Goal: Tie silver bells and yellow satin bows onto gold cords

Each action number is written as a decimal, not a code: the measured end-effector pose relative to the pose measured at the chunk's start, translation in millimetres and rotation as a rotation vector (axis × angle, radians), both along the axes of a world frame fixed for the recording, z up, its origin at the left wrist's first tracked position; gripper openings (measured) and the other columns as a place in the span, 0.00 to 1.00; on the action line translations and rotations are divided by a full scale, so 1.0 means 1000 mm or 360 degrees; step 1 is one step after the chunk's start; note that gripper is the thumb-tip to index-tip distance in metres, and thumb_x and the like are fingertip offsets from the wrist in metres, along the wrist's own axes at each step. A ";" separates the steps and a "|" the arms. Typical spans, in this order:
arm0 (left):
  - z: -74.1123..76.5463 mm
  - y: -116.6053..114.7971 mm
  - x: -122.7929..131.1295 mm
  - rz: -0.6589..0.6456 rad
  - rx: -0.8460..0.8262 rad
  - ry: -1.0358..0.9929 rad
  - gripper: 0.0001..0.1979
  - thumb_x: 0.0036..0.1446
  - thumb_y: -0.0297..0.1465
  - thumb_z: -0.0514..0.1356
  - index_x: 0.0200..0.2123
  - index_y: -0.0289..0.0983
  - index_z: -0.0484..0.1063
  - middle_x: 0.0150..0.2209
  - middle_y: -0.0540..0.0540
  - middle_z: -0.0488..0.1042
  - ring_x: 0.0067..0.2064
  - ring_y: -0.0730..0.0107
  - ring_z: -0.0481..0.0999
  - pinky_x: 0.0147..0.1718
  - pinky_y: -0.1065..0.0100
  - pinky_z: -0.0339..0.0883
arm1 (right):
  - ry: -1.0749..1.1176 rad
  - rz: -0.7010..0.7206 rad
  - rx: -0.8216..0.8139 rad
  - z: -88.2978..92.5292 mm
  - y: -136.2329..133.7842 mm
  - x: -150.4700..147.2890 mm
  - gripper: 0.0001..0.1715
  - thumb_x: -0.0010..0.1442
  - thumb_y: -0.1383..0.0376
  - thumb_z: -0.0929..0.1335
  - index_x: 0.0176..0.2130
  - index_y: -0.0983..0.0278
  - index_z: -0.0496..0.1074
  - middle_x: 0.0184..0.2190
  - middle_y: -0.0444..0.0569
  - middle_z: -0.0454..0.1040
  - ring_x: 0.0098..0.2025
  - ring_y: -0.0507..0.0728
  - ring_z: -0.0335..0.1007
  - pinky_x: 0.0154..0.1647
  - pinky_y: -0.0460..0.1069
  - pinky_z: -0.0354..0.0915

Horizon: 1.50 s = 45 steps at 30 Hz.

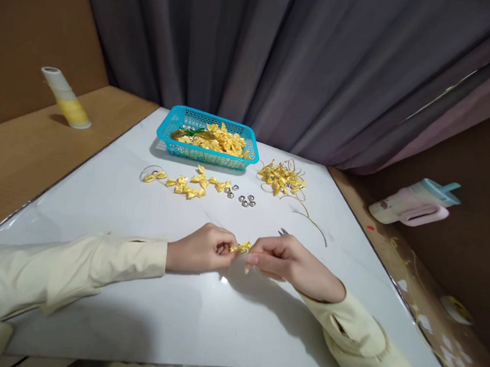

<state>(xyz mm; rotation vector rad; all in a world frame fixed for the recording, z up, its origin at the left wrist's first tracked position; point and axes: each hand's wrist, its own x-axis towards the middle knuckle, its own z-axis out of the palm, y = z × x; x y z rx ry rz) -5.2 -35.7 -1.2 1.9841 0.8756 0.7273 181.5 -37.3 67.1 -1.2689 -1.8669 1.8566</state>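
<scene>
My left hand (206, 249) is closed, thumb and fingers pinching one end of a small yellow ribbon bow (245, 246). The other end of the bow sits between the thumb and fingertips of my right hand (292, 263), closed as well. Both hands meet just above the front half of the white table top. Behind my right knuckles poke the metal tips of a pointed tool (282, 231); the rest is hidden, and whether it lies on the table or in the hand I cannot tell. Beyond the hands lie several loose yellow bows (193, 192) and small silver bells or beads (246, 201).
A blue plastic basket (206, 160) of yellow bows stands at the back. Right of it is a pile of bows with cords (281, 178). A loose cord (310, 218) curves nearby. A tumbler (400, 204) stands right, a yellow-and-white tube (69, 102) left.
</scene>
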 end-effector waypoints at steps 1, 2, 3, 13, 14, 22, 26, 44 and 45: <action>0.000 0.000 0.000 -0.0038 0.0056 0.0005 0.07 0.49 0.26 0.54 0.21 0.34 0.65 0.18 0.54 0.60 0.22 0.78 0.58 0.21 0.76 0.52 | 0.0059 -0.0058 -0.0014 -0.003 0.003 -0.003 0.18 0.53 0.56 0.69 0.27 0.70 0.71 0.14 0.38 0.54 0.17 0.44 0.44 0.18 0.44 0.42; -0.001 -0.001 0.000 -0.0065 0.0114 0.0008 0.07 0.49 0.26 0.53 0.20 0.34 0.63 0.18 0.54 0.59 0.22 0.78 0.58 0.22 0.76 0.52 | 0.0121 -0.0123 -0.0042 -0.006 0.007 -0.005 0.17 0.53 0.56 0.69 0.27 0.70 0.70 0.13 0.38 0.54 0.17 0.44 0.44 0.18 0.44 0.41; -0.001 -0.001 0.000 -0.0079 0.0170 0.0005 0.09 0.50 0.26 0.53 0.19 0.35 0.61 0.19 0.54 0.59 0.21 0.78 0.58 0.22 0.75 0.53 | 0.0181 -0.0182 -0.0088 -0.009 0.011 -0.007 0.17 0.53 0.57 0.69 0.26 0.70 0.70 0.13 0.37 0.53 0.17 0.44 0.43 0.18 0.44 0.41; 0.002 -0.005 -0.001 -0.0097 0.0362 -0.0022 0.10 0.54 0.26 0.52 0.21 0.35 0.62 0.19 0.53 0.58 0.21 0.78 0.56 0.22 0.75 0.53 | 0.0339 -0.0371 -0.0445 -0.028 0.026 0.015 0.13 0.53 0.61 0.69 0.28 0.70 0.70 0.11 0.33 0.45 0.16 0.43 0.35 0.18 0.43 0.39; 0.003 -0.005 -0.001 -0.0091 0.0360 -0.0033 0.10 0.54 0.26 0.52 0.21 0.35 0.62 0.19 0.53 0.58 0.21 0.78 0.56 0.22 0.75 0.53 | 0.0325 -0.0370 -0.0441 -0.028 0.025 0.017 0.13 0.53 0.61 0.69 0.28 0.70 0.70 0.11 0.33 0.45 0.16 0.43 0.35 0.18 0.43 0.39; 0.003 -0.005 -0.002 -0.0146 0.0363 -0.0037 0.10 0.54 0.26 0.52 0.22 0.35 0.64 0.19 0.53 0.59 0.20 0.78 0.56 0.21 0.74 0.52 | 0.0296 -0.0297 -0.0364 -0.022 0.023 0.018 0.14 0.55 0.61 0.69 0.28 0.71 0.69 0.11 0.34 0.47 0.16 0.43 0.37 0.19 0.44 0.37; 0.001 -0.005 -0.002 -0.0153 0.0347 -0.0050 0.10 0.54 0.26 0.52 0.21 0.35 0.62 0.19 0.54 0.58 0.20 0.79 0.55 0.20 0.75 0.51 | 0.0295 -0.0232 -0.0309 -0.010 0.021 0.008 0.14 0.55 0.61 0.69 0.27 0.71 0.69 0.11 0.34 0.48 0.16 0.43 0.38 0.18 0.44 0.37; 0.002 -0.005 -0.001 -0.0151 0.0321 -0.0131 0.09 0.54 0.26 0.53 0.22 0.33 0.66 0.20 0.52 0.62 0.20 0.79 0.57 0.21 0.76 0.53 | 0.0078 -0.0228 -0.0119 -0.013 0.022 0.024 0.15 0.55 0.59 0.68 0.27 0.70 0.70 0.13 0.35 0.46 0.17 0.43 0.38 0.18 0.44 0.37; 0.002 -0.005 -0.001 -0.0143 0.0313 -0.0126 0.09 0.54 0.26 0.53 0.22 0.33 0.66 0.20 0.51 0.62 0.20 0.79 0.57 0.21 0.76 0.53 | 0.0065 -0.0217 -0.0099 -0.011 0.020 0.025 0.16 0.54 0.59 0.68 0.27 0.70 0.70 0.13 0.35 0.47 0.17 0.43 0.39 0.18 0.44 0.38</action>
